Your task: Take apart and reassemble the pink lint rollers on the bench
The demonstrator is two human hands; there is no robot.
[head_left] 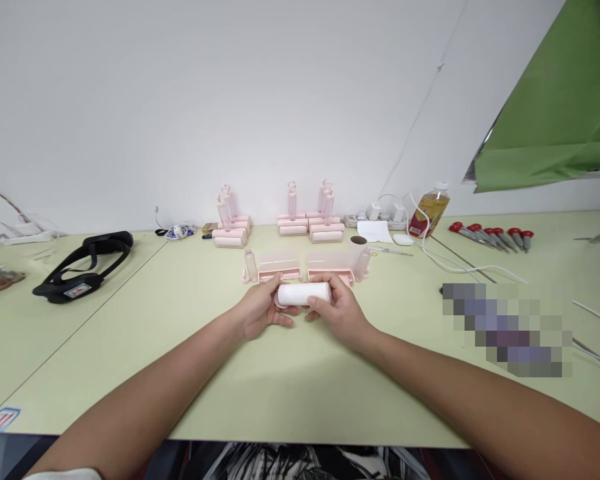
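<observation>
White and smooth-looking, the roller [303, 294] sits just in front of the open pink cases [279, 263], my left hand [261, 308] and right hand [344, 311] closed around its ends, and could slip onto the desk [300, 393] if either grip slackens.

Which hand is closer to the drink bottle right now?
Right. The right hand, on the right end of the white roll, is left of the drink bottle and nearer the camera; the left hand is farther left, at the roll's other end.
</observation>
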